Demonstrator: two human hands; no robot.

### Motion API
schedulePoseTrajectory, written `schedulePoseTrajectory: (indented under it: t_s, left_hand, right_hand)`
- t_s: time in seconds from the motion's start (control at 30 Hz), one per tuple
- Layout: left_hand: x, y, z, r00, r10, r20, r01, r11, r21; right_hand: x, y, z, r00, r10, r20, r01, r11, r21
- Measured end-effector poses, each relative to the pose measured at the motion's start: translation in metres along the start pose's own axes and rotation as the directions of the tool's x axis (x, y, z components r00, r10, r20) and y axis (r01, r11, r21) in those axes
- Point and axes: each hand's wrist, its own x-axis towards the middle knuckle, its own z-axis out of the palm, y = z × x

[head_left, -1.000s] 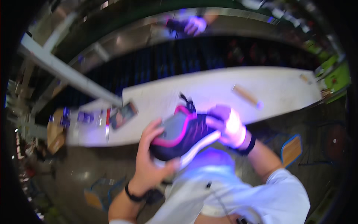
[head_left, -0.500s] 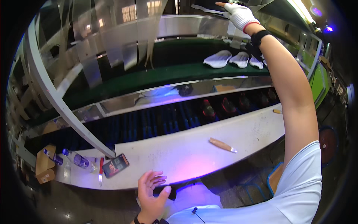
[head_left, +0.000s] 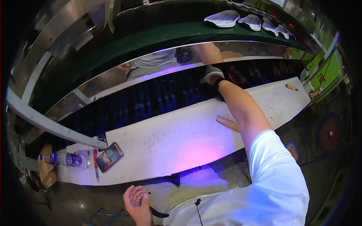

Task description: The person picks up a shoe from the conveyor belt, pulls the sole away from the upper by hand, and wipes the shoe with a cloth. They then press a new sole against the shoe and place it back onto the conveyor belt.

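At the upper centre of the head view, the right hand (head_left: pixel 212 74), in a white glove with a dark band at the wrist, reaches over the counter (head_left: pixel 162 139) into the dark trough (head_left: pixel 151 98) behind it; its fingertips sink into shadow, so I cannot tell whether that grip is spread, pressed together or pinching something; just to its right in the frame, a dark shoe (head_left: pixel 236 75) with red trim lies in the same trough, and whether the glove touches it cannot be made out; further dark shapes follow toward the upper right, too dim to tell apart.

At the lower centre-left of the frame, the left hand (head_left: pixel 137 201) is bare and raised just off the counter's near edge; its grip is loosely spread, fingers half curled, thumb apart from the palm.

Right of centre, a wooden-looking tool (head_left: pixel 227 122) lies on the counter, its right end behind the right forearm; a small yellow piece (head_left: pixel 291 87) lies near the counter's right end; at the left, a phone (head_left: pixel 109 157) with its screen lit lies beside a knife (head_left: pixel 96 164) with a red handle, and a clear bottle (head_left: pixel 74 159) lies on its side near a cardboard box (head_left: pixel 47 165); at the upper right, white sole-shaped pieces (head_left: pixel 223 19) sit in a row on a green belt (head_left: pixel 162 35).
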Motion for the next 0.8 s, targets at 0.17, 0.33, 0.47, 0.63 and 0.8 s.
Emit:
schedulePoseTrajectory:
  t_s: [0.17,0.33,0.47,0.63,0.8]
  left_hand:
    - [0.035,-0.006,0.031,0.995,0.073,0.060,-0.078,0.994,0.071]
    - [0.085,0.046,0.092,0.575,0.619,0.535,-0.801,0.295,0.520]
    - [0.095,0.015,0.098,0.560,0.327,0.761,-0.824,0.315,0.471]
    - [0.071,-0.021,0.100,0.711,0.328,0.622,-0.641,0.668,0.380]
    - [0.021,-0.055,0.108,0.801,0.429,0.418,-0.581,0.725,0.370]
  right_hand:
    - [-0.008,0.021,-0.005,0.978,-0.078,-0.193,0.122,0.966,0.230]
    - [-0.155,-0.057,-0.105,0.611,-0.771,-0.180,0.789,0.575,0.218]
    - [-0.203,-0.070,-0.169,0.104,-0.899,-0.426,0.967,0.191,-0.168]
    - [-0.091,0.004,-0.247,0.401,-0.383,-0.832,0.300,0.913,-0.276]
    - [-0.102,-0.032,-0.253,0.589,-0.432,-0.684,0.425,0.885,-0.193]
